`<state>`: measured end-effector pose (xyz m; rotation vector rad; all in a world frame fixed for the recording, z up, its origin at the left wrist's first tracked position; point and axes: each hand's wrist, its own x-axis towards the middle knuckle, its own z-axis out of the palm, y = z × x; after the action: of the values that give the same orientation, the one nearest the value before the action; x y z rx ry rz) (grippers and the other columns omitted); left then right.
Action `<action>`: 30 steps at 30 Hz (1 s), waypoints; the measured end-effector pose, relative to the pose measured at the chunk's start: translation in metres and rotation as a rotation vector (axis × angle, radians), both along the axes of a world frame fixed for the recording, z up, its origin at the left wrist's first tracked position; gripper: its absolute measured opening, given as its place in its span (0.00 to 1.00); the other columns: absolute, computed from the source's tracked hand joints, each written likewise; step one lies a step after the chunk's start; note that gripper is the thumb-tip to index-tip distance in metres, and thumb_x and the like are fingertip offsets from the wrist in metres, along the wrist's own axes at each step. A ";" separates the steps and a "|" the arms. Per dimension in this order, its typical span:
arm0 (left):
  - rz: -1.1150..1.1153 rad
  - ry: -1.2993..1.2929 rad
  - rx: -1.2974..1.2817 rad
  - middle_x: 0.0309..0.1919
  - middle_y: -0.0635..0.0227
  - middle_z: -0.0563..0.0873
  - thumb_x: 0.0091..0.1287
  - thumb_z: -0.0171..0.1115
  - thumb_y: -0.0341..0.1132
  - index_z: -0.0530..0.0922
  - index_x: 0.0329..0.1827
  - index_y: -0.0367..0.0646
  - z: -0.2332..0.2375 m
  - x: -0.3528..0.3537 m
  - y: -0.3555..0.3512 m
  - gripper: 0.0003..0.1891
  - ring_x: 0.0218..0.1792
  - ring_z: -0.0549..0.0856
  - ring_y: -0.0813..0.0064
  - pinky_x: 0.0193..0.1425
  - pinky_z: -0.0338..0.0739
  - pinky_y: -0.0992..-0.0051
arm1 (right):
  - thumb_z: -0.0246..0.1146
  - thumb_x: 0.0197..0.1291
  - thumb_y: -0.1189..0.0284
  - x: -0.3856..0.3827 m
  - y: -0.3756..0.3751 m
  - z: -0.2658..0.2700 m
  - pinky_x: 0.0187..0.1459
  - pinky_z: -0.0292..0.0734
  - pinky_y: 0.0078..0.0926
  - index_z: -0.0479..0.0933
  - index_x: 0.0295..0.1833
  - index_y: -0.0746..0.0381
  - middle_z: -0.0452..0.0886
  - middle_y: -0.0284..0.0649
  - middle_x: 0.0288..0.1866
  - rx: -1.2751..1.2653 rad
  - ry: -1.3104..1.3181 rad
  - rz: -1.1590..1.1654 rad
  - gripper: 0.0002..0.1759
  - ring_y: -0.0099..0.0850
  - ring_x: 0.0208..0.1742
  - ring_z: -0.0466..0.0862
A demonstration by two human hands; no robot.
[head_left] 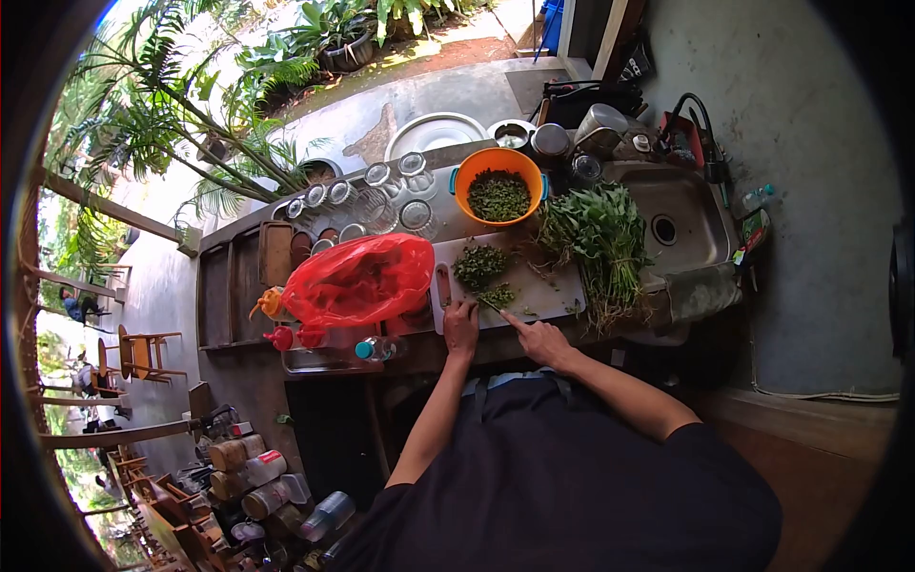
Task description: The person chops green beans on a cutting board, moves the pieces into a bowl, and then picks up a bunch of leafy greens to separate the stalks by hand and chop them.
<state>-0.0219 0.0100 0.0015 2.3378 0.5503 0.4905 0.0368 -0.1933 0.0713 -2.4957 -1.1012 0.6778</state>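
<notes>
Greens, chopped fine, lie heaped (481, 267) on the flat white plastic cutting board (551, 294). The left hand (461, 326) is curled closed at its near edge. The right hand (539, 339) stretches one finger; its grip I cannot tell.

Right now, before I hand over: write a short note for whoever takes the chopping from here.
Left hand: on the near edge of the board, beside a small clump of greens; grip unclear.
Right hand: seems to hold a knife, tip towards that clump.
Done: chopped pile on the board; more chopped greens in the orange bowl behind it.
Left: a big uncut bunch lying between board and sink.
</notes>
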 end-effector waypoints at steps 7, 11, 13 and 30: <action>-0.045 -0.036 0.034 0.39 0.57 0.83 0.62 0.68 0.29 0.86 0.39 0.38 0.002 -0.005 0.000 0.06 0.42 0.84 0.56 0.48 0.78 0.62 | 0.56 0.65 0.70 -0.007 0.011 0.003 0.38 0.79 0.56 0.58 0.80 0.40 0.82 0.55 0.28 0.055 0.005 -0.053 0.37 0.56 0.31 0.83; -0.043 -0.028 -0.003 0.38 0.57 0.83 0.62 0.67 0.28 0.87 0.39 0.38 -0.003 -0.006 0.002 0.05 0.42 0.84 0.55 0.49 0.78 0.62 | 0.55 0.65 0.70 -0.009 0.016 0.006 0.37 0.79 0.55 0.55 0.81 0.41 0.83 0.54 0.27 -0.021 -0.022 -0.002 0.38 0.55 0.30 0.83; -0.051 -0.019 0.012 0.38 0.57 0.84 0.62 0.67 0.27 0.87 0.39 0.38 -0.004 -0.006 0.002 0.05 0.43 0.84 0.56 0.48 0.78 0.62 | 0.54 0.65 0.71 -0.008 0.017 0.002 0.38 0.80 0.54 0.54 0.81 0.41 0.83 0.53 0.28 -0.036 -0.009 0.015 0.39 0.55 0.30 0.84; -0.037 -0.047 -0.028 0.35 0.58 0.84 0.60 0.68 0.26 0.86 0.39 0.38 -0.001 -0.003 0.002 0.06 0.40 0.85 0.55 0.47 0.79 0.63 | 0.51 0.62 0.74 -0.002 0.034 -0.034 0.36 0.80 0.53 0.37 0.84 0.40 0.84 0.54 0.30 -0.039 -0.067 0.092 0.48 0.53 0.29 0.85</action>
<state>-0.0247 0.0119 0.0008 2.3001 0.4876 0.5154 0.0345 -0.1592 0.0372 -2.5300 -1.2455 0.6508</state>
